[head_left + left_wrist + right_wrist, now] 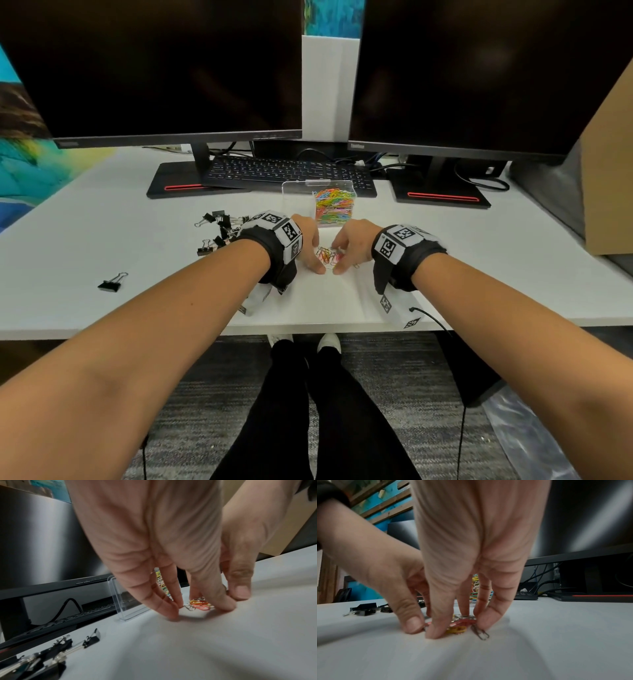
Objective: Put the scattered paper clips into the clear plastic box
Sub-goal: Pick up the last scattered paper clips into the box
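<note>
A small heap of coloured paper clips (327,257) lies on the white desk (462,274) between my two hands. My left hand (310,246) and right hand (346,248) stand on straight fingertips around the heap, thumbs nearly meeting at its near side. In the left wrist view the clips (199,603) sit between my left thumb and fingers. In the right wrist view my right hand (459,628) presses against the heap, and one grey clip (481,634) sticks out beside it. The clear plastic box (294,198) stands just behind, coloured clips (334,205) filling its right part.
Black binder clips (219,229) lie in a cluster left of my left wrist, and a single one (111,282) lies further left. A keyboard (291,171) and two monitor stands (442,195) line the back. A cardboard box (609,171) stands at the right.
</note>
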Demonstrator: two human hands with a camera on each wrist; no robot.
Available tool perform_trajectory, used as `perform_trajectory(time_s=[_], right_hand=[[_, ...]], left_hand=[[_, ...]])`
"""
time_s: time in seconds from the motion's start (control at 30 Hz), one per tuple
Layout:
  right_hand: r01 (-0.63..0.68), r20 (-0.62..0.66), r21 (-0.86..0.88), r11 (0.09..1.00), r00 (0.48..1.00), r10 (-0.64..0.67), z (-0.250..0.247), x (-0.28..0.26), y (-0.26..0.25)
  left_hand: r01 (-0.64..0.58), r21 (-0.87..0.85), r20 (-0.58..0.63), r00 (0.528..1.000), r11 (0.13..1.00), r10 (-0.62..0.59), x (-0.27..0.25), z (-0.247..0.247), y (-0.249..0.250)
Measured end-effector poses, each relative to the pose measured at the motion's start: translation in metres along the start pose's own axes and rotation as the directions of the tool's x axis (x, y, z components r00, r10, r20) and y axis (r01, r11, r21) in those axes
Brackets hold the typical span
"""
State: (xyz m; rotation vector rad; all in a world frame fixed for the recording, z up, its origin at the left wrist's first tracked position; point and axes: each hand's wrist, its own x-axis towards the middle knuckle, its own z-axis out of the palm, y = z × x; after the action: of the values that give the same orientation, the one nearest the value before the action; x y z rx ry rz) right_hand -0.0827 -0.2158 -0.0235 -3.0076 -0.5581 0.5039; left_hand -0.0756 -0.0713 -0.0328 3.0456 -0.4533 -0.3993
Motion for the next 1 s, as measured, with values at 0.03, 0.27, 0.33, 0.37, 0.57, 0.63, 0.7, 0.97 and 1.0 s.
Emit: perform_trajectory(time_s=[0.03, 0.27, 0.33, 0.37, 0.57, 0.63, 0.7, 0.97, 1.0], right_hand=[[0.014, -0.014, -0.001, 1.000, 1.000, -0.014, 0.000, 0.001, -0.003], [0.022, -0.102, -0.008, 1.000, 0.994, -0.023, -0.001, 0.003, -0.006], [0.031, -0.108, -0.014, 0.999, 0.994, -0.032, 0.000, 0.001, -0.005], [0.036, -0.102, -0.018, 0.999, 0.994, -0.038, 0.000, 0.001, -0.005], [0.077, -0.082, 0.003, 0.997, 0.994, -0.076, 0.002, 0.004, -0.007], [0.086, -0.100, 0.020, 0.996, 0.991, -0.083, 0.001, 0.005, -0.005], [0.087, -0.104, 0.038, 0.996, 0.991, -0.082, 0.001, 0.006, -0.002], [0.071, -0.118, 0.049, 0.996, 0.991, -0.065, -0.004, 0.016, 0.000], [0.075, -0.119, 0.032, 0.997, 0.990, -0.071, -0.004, 0.017, 0.000]], left_hand=[[-0.010, -0.007, -0.011, 1.000, 1.000, 0.010, 0.000, 0.001, 0.001], [-0.039, -0.107, -0.030, 0.999, 0.994, 0.036, -0.002, -0.009, -0.004], [0.001, -0.061, -0.022, 1.000, 0.998, -0.002, 0.000, -0.012, -0.010], [0.030, -0.030, -0.007, 1.000, 0.999, -0.030, 0.002, -0.013, -0.013], [0.055, 0.038, 0.084, 0.995, 0.998, -0.058, 0.011, -0.005, -0.014], [0.045, 0.050, 0.085, 0.995, 0.998, -0.049, 0.013, -0.006, -0.011], [0.042, 0.059, 0.093, 0.995, 0.997, -0.047, 0.013, -0.008, -0.010], [0.016, 0.060, 0.115, 0.993, 0.998, -0.023, 0.020, -0.009, -0.011], [0.012, 0.054, 0.107, 0.994, 0.998, -0.017, 0.026, -0.007, -0.013]])
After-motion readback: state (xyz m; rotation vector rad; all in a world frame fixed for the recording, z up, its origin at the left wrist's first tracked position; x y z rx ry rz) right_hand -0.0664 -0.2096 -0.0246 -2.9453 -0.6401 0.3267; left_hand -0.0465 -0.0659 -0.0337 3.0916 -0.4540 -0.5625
